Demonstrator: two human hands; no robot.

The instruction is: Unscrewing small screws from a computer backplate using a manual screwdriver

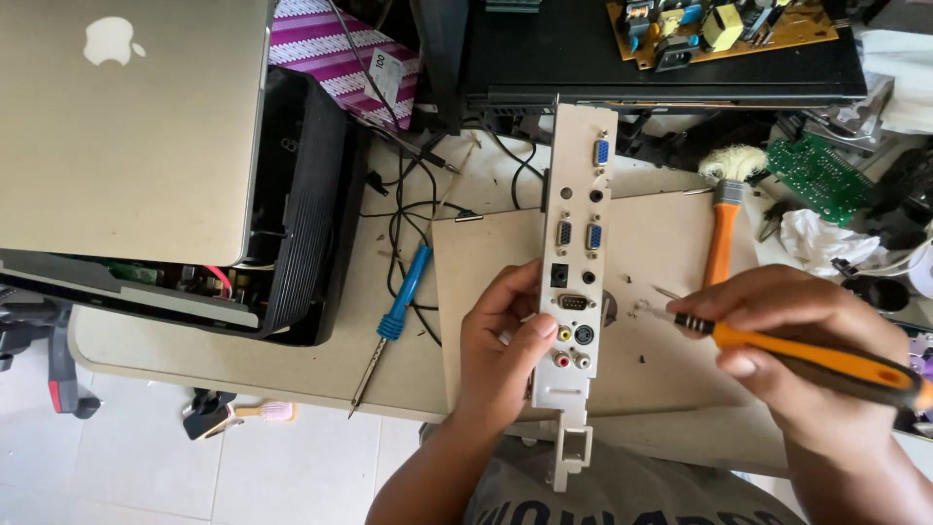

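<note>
left hand (501,350) grips the port bracket (575,262); right hand (792,331) grips an orange screwdriver (816,358).

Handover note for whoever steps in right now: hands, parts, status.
Left hand: grips the metal port bracket of an expansion card, held edge-up over the board.
Right hand: grips an orange-handled screwdriver, tip pointing at the bracket, not touching it.
Nearby: small loose screws on the board, blue screwdriver to the left, orange-handled brush behind.
Done or left: loose screws suggest some are out; which remain cannot be told.
</note>
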